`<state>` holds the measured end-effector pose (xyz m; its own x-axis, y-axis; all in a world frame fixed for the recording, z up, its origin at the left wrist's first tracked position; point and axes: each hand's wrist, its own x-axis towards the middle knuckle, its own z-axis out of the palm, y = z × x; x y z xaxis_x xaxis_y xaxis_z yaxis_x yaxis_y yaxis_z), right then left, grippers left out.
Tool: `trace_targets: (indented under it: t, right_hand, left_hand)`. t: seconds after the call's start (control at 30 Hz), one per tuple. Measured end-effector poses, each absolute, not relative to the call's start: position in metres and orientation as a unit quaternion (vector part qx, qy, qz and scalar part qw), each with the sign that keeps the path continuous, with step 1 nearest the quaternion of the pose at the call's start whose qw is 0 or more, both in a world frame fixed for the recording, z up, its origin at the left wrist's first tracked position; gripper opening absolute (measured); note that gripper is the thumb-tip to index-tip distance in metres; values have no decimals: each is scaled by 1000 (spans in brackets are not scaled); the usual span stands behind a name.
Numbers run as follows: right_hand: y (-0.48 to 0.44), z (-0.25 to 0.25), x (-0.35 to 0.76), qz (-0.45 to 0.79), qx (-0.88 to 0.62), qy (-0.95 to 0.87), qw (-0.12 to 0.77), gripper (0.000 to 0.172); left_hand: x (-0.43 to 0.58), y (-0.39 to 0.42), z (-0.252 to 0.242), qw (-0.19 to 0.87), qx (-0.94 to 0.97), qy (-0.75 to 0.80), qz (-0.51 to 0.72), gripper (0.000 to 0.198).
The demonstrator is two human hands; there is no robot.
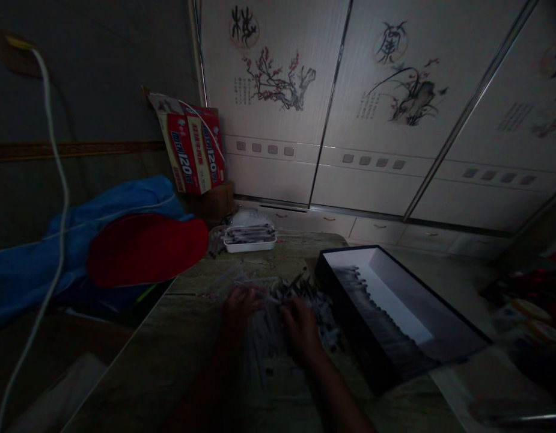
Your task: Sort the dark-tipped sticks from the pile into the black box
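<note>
In dim light my left hand (239,304) is over the table, its fingers curled together at a heap of clear, thin plastic pieces (262,337). My right hand (300,328) is close beside it, fingers closed above the same heap. A thin pale strip shows between the two hands, but what each one grips is too dark to tell. Just right of my right hand lies a loose pile of pen-like pieces (323,313) with dark ends. Further right, an open black box (372,361) with a white inside holds a long row of slim dark-tipped sticks (377,313) that look like pens.
A white tray (250,246) of similar sticks stands at the table's (192,343) far side. A red round cushion-like thing (146,249) and blue cloth (119,204) lie left. Behind are a red printed carton (194,150) and sliding cabinet doors (268,174); a white cable (56,180) hangs left.
</note>
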<state>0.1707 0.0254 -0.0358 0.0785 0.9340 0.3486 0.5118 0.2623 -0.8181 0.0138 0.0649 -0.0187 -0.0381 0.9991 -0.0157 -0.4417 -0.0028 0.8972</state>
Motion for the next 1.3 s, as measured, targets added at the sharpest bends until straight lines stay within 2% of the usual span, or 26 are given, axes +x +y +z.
trace_targets:
  t: [0.13, 0.3, 0.67, 0.9, 1.0, 1.1, 1.27, 1.3]
  right_hand:
    - [29, -36, 173, 253, -547, -609, 516, 19]
    - [32, -35, 173, 285, -534, -607, 515, 36]
    - [32, -38, 173, 331, -520, -560, 554, 23]
    - [35, -41, 177, 323, -534, -558, 547, 42]
    - [35, -39, 178, 321, -527, -561, 551, 34]
    - [33, -35, 177, 326, -517, -557, 562, 19]
    - [32, -35, 177, 332, -524, -551, 558, 24]
    - [32, -36, 177, 331, -526, -557, 551, 30]
  left_hand:
    - [16, 66, -20, 571, 362, 419, 606, 34]
    - [18, 67, -23, 571, 361, 426, 602, 39]
    - [22, 69, -27, 582, 353, 414, 604, 38]
    - [19, 67, -24, 584, 355, 411, 603, 41]
    - [19, 66, -22, 584, 354, 415, 601, 41]
    - [19, 66, -20, 584, 353, 419, 599, 41]
    - [20, 64, -17, 580, 355, 425, 597, 39]
    - [20, 63, -16, 579, 357, 426, 596, 39]
